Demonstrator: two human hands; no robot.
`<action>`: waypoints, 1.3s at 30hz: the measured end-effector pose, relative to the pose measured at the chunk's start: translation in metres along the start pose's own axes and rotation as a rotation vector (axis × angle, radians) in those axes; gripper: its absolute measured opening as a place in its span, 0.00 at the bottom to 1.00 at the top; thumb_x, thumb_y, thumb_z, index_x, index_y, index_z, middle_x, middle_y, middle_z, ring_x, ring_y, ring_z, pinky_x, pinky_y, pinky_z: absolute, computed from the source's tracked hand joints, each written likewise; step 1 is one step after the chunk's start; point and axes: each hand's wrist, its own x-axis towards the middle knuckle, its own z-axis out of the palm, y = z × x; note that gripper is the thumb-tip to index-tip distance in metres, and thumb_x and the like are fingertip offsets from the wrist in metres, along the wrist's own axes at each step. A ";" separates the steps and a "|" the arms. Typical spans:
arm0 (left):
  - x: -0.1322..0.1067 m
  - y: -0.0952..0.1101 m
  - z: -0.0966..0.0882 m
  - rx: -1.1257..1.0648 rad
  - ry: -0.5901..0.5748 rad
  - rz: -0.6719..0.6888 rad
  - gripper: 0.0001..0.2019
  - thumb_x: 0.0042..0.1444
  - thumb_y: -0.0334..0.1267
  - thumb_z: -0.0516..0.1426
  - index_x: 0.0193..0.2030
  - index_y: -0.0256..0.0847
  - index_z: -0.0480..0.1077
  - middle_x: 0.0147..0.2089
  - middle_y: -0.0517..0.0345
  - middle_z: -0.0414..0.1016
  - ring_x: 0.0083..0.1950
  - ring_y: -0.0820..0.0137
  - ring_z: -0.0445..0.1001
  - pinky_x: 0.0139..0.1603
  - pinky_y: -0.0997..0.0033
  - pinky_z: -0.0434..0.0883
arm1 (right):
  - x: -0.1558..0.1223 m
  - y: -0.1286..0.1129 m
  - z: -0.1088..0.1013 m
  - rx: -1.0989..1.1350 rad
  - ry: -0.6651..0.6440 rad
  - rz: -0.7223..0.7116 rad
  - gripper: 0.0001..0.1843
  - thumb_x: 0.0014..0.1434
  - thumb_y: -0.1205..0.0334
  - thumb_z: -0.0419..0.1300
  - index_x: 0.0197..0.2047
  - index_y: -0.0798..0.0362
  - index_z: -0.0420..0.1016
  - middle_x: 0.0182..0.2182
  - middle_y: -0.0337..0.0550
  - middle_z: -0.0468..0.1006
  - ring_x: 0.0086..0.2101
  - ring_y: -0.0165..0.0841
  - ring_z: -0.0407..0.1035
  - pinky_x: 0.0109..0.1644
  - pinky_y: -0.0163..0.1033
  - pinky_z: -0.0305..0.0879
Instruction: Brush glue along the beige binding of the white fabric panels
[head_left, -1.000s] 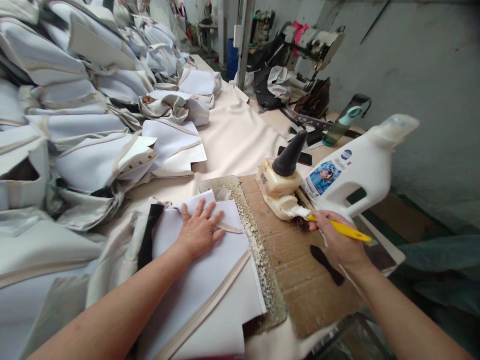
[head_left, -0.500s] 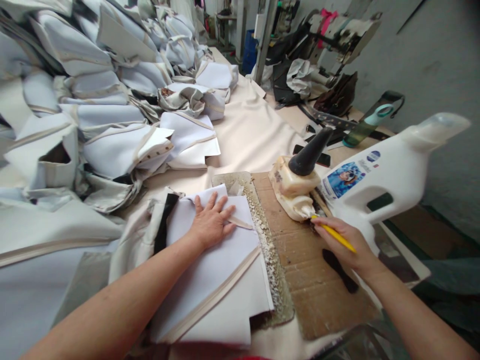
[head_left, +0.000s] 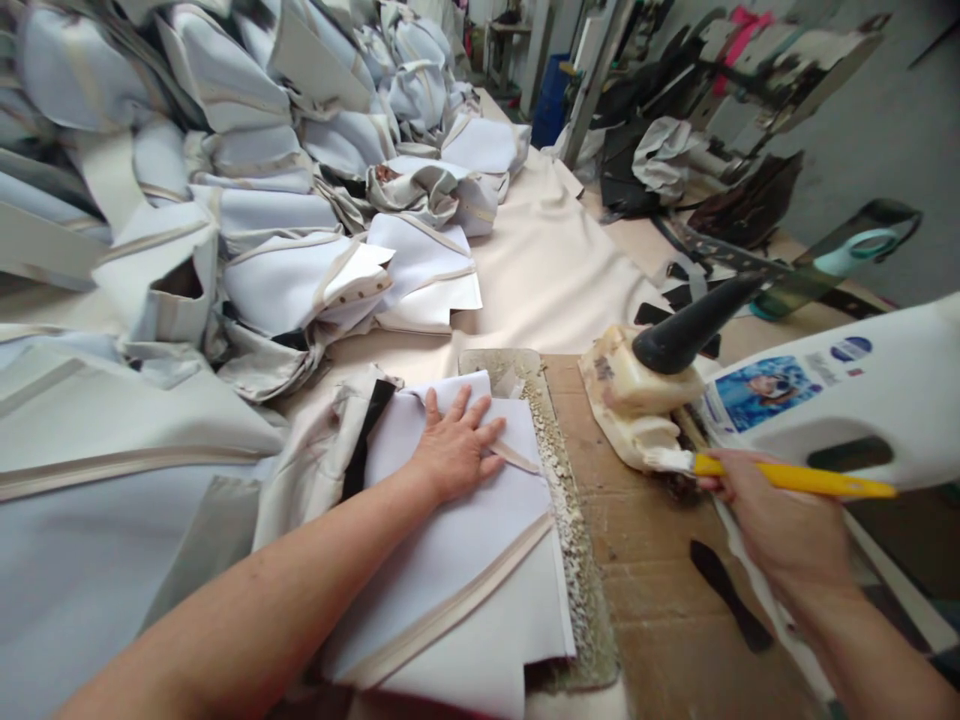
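Grip, right hand [head_left: 780,525]: clenched on a yellow-handled brush [head_left: 795,478], its pale bristles at the lip of a cut-down plastic jug [head_left: 626,410]. That jug is crusted with dried, glue-like residue, and a dark tapered cone [head_left: 690,335] sits tilted in its top. Grip, left hand [head_left: 456,450]: released, fingers spread, palm pressed on a white fabric panel [head_left: 450,580].

Panel position: on stacked fabric on the worktop, just beside the crusted edge of a cardboard sheet [head_left: 660,560], not on it. A beige binding strip [head_left: 450,610] runs along the panel, and a narrower strip end lies at the left hand's fingertips.

Step in hand, as judged: brush work at the jug, with the panel pinned flat and apart from the brush. Any move between them calls for the brush to cross the crusted strip [head_left: 570,530].

Also noted: a black foam shape [head_left: 724,590] on the cardboard, a white plastic detergent bottle [head_left: 847,400] behind the jug, and piled fabric panels [head_left: 225,120] along the worktop.
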 end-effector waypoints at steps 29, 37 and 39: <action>-0.001 -0.003 0.006 -0.038 0.087 0.020 0.24 0.57 0.57 0.49 0.58 0.55 0.63 0.66 0.56 0.55 0.68 0.50 0.42 0.59 0.30 0.29 | -0.010 -0.058 0.135 0.001 -0.373 -0.185 0.14 0.52 0.55 0.54 0.21 0.53 0.70 0.17 0.40 0.72 0.23 0.34 0.69 0.31 0.36 0.63; 0.000 -0.004 0.011 -0.046 0.101 0.026 0.25 0.56 0.56 0.51 0.59 0.54 0.63 0.66 0.56 0.56 0.69 0.50 0.41 0.59 0.31 0.26 | -0.047 -0.027 0.085 0.012 -0.466 -0.127 0.11 0.53 0.55 0.56 0.28 0.54 0.73 0.22 0.38 0.74 0.25 0.33 0.69 0.30 0.36 0.64; 0.000 -0.003 0.010 -0.042 0.091 0.024 0.25 0.56 0.56 0.50 0.59 0.54 0.63 0.66 0.56 0.55 0.69 0.50 0.41 0.59 0.31 0.26 | -0.045 -0.024 0.086 0.039 -0.482 -0.130 0.11 0.53 0.55 0.57 0.28 0.54 0.73 0.23 0.39 0.74 0.24 0.33 0.69 0.30 0.36 0.65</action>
